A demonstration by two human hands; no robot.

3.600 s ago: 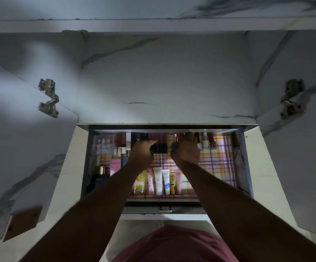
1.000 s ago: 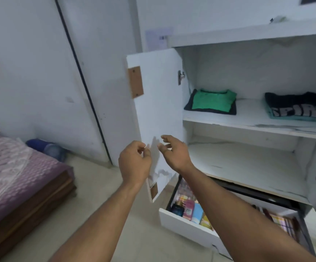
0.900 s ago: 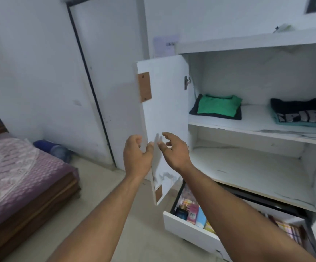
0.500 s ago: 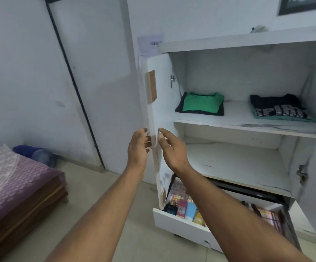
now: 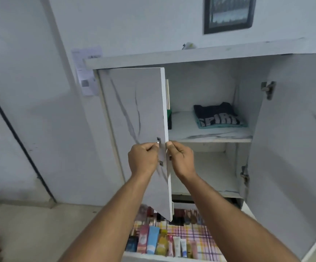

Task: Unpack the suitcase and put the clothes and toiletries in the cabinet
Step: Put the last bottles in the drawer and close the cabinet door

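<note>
Cabinet (image 5: 206, 53) right in front of me, both doors swung out; my left hand (image 5: 144, 159) has its fingers curled round the handle (image 5: 159, 151) on the left door (image 5: 134, 129), and my right hand (image 5: 180, 157) pinches that door's free edge from the other side; neither hand holds anything else. The door stands half across the opening, its face toward me; the right door (image 5: 293, 148) hangs wide open, hinges showing. Inside, on the upper shelf (image 5: 210, 136), a folded dark shirt (image 5: 218, 115) lies flat on something teal; a sliver of green fabric (image 5: 170, 115) peeks out behind the door edge; the lower shelf (image 5: 210, 173) shows nothing on the part I can see. Below, the drawer (image 5: 172, 257) is pulled out, tubes and bottles (image 5: 161, 241) standing in a row on a checked liner (image 5: 195, 235). By the look of it the unpacking is nearly done, and I'd guess I'm closing up. Handling: the door is a stiff, thin panel, light enough I reckon, turning only on its hinges; the handle is the sure hold, the bare edge smoother and apt to slip, and fingers there could get nipped; the open drawer sits under its lower corner and may want pushing in.
</note>
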